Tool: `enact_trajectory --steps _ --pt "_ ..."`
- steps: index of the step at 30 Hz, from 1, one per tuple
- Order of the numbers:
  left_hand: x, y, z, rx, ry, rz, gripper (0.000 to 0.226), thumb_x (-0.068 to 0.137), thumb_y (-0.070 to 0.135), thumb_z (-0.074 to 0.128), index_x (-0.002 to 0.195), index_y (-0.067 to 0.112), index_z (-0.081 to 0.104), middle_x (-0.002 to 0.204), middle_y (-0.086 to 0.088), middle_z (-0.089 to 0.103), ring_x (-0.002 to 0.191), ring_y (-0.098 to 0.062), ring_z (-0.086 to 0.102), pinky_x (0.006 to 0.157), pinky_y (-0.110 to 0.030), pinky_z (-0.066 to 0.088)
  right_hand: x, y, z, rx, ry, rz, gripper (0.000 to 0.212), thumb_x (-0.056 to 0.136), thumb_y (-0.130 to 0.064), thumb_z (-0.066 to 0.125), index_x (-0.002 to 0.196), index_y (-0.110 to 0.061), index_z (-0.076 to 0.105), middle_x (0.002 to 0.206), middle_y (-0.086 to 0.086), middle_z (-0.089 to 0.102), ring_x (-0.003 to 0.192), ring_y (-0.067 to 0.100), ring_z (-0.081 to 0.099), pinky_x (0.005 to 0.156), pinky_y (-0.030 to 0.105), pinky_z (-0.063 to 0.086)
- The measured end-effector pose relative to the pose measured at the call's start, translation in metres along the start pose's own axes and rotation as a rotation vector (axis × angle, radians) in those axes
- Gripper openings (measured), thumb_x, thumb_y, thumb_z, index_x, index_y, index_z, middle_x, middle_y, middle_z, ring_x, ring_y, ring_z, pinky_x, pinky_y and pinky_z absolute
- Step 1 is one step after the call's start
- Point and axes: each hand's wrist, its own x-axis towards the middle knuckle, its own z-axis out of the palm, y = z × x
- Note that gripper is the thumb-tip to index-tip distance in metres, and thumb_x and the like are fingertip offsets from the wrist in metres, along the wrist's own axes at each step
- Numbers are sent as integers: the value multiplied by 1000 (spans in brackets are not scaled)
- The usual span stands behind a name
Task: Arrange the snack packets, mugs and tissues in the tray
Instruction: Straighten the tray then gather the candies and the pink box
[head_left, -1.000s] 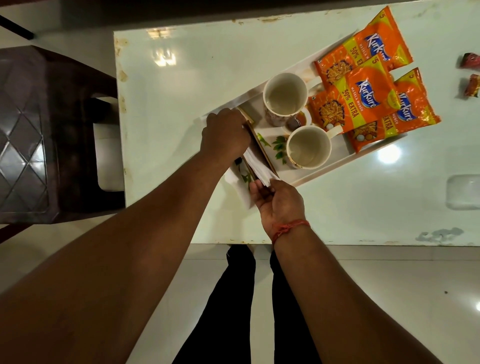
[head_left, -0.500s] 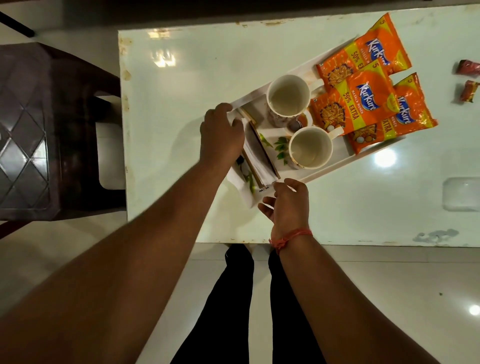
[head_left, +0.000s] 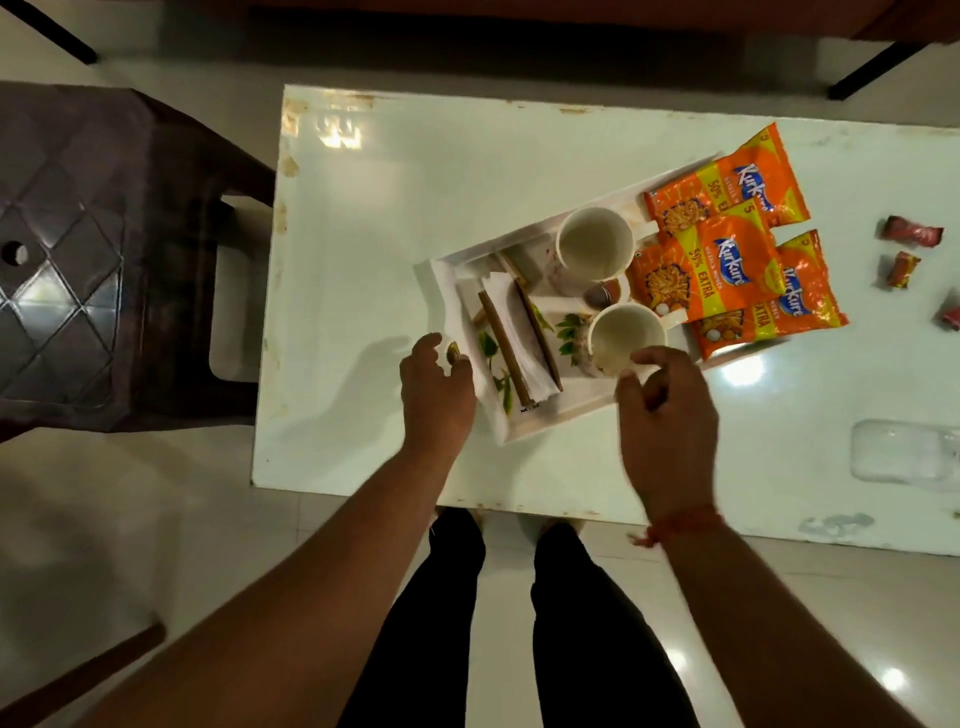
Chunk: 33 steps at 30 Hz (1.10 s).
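A white tray (head_left: 563, 417) lies at an angle on the white table (head_left: 395, 197). At its left end stands a wooden holder with white tissues (head_left: 519, 332). Two white mugs stand in the middle, one farther (head_left: 595, 244) and one nearer (head_left: 626, 339). Three orange snack packets (head_left: 727, 260) overlap at the right end. My left hand (head_left: 439, 387) rests at the tray's near-left rim, fingers curled on the edge. My right hand (head_left: 662, 400) hovers at the tray's near edge just below the nearer mug, fingers apart and empty.
Small red candy wrappers (head_left: 911, 232) lie on the table at the far right. A clear flat packet (head_left: 906, 451) lies near the right front edge. A dark plastic chair (head_left: 104, 249) stands left of the table. My legs are below the front edge.
My left hand has come off the tissue holder and dropped to the tray's near-left rim. My right hand has let go of the tissues and moved right, toward the nearer mug.
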Motion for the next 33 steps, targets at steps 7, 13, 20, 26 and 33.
enact_trajectory --steps 7,13,20,26,33 --pt "22 13 10 25 64 -21 53 95 33 55 144 21 39 144 -9 43 118 -30 59 104 -48 46 98 29 -63 -271 138 -285 29 90 -29 56 113 -11 60 104 16 56 88 23 53 79 36 44" --pt "27 21 28 -33 113 -143 65 92 37 54 149 20 29 124 -11 60 113 -35 61 101 -51 49 184 35 -102 -539 35 -358 58 86 -53 56 129 -14 53 128 19 48 112 39 49 92 46 42" --pt "33 25 36 -88 166 -228 66 88 43 56 147 22 35 138 -9 53 121 -33 56 104 -50 46 245 37 -108 -314 -349 73 85 82 -72 55 147 -20 32 149 13 41 130 36 48 104 46 40" --pt "35 27 38 -112 171 -255 54 88 49 50 128 13 55 127 -10 60 114 -31 59 102 -51 48 269 47 -101 -173 -546 181 85 65 -97 32 117 -37 62 123 0 64 112 28 60 103 56 42" --pt "46 25 32 -250 101 -333 21 92 44 50 86 25 56 85 0 50 84 -21 50 97 -46 49 259 33 -106 -24 -579 285 68 88 -79 19 131 -39 54 119 -2 59 107 24 55 92 45 38"
